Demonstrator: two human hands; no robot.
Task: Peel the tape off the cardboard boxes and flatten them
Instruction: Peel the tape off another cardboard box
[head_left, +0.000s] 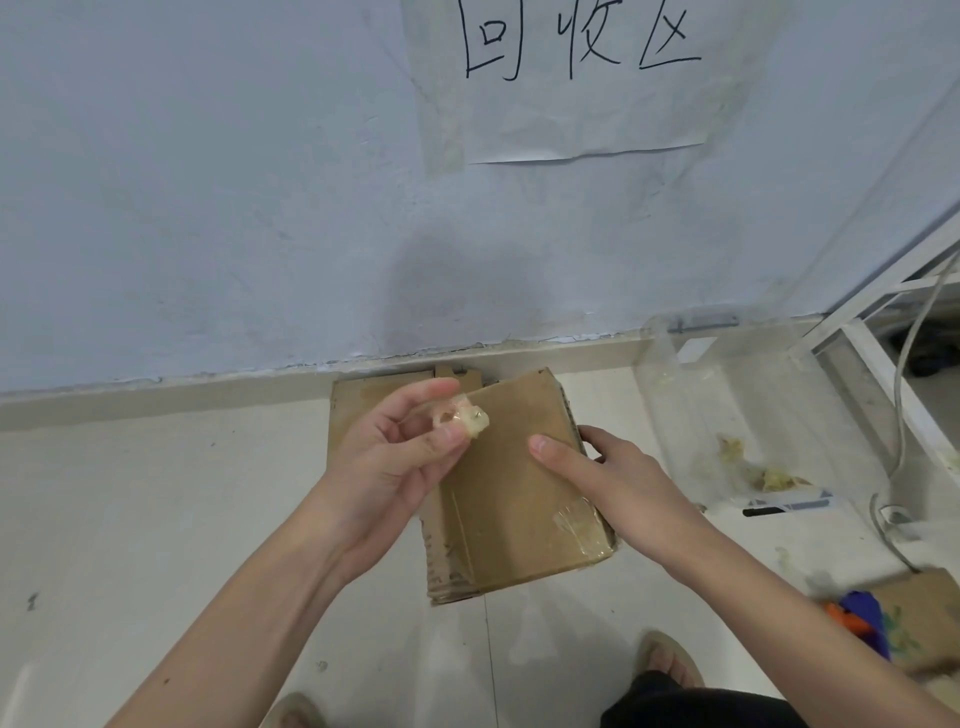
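While the right hand (613, 467) grips the cardboard box (519, 493) steady, the left hand (400, 452) pinches a peeled tape wad (465, 415), seemingly to discard.

Pale blue wall (208, 182), paper sign (582, 78), cream floor tiles (130, 519).

The person's forearms are bare, with tan flip-flops (670, 662) on both feet and dark trousers (701, 706) at the knee.
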